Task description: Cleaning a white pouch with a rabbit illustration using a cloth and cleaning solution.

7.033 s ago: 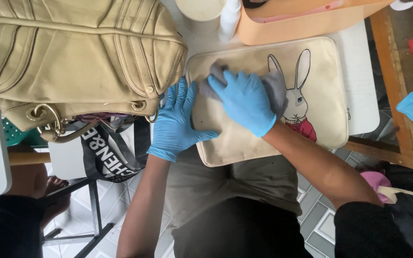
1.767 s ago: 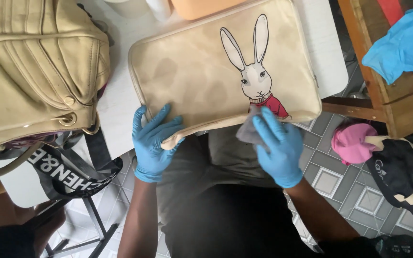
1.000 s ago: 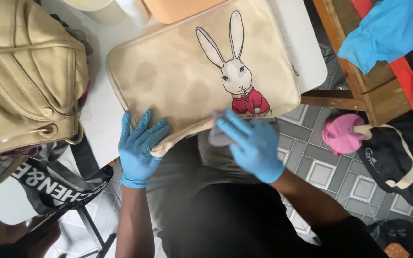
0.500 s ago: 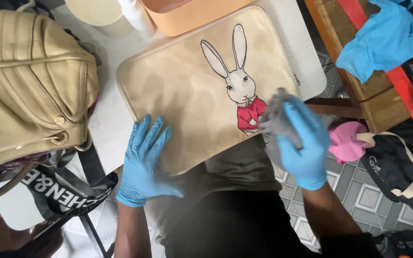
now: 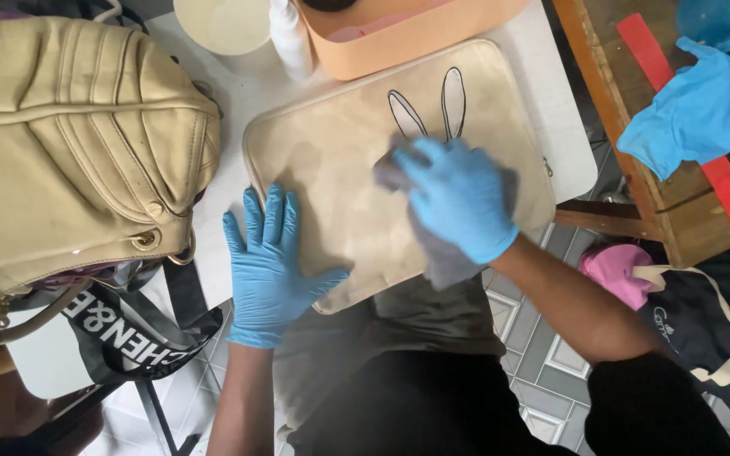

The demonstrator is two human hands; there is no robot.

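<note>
A flat beige padded case (image 5: 331, 160) with a drawn rabbit on it lies on a white table (image 5: 563, 127). My left hand (image 5: 268, 266), in a blue glove, presses flat with spread fingers on the case's near left corner. My right hand (image 5: 458, 198), also blue-gloved, lies over the middle of the case and covers the rabbit's face, so only the ears show. Under that hand is a grey cloth (image 5: 441, 253), which it holds against the case and which hangs past the near edge.
A large cream leather handbag (image 5: 69, 160) fills the table's left side, with a black printed strap (image 5: 128, 333) hanging below. An orange tray (image 5: 407, 34), white bottle (image 5: 289, 38) and round tub (image 5: 226, 21) stand at the back. A wooden bench (image 5: 644, 160) with blue gloves (image 5: 694, 110) is on the right.
My right hand with the grey cloth has moved from the case's right edge leftwards onto its middle, over the rabbit. My left hand stays flat on the near left corner.
</note>
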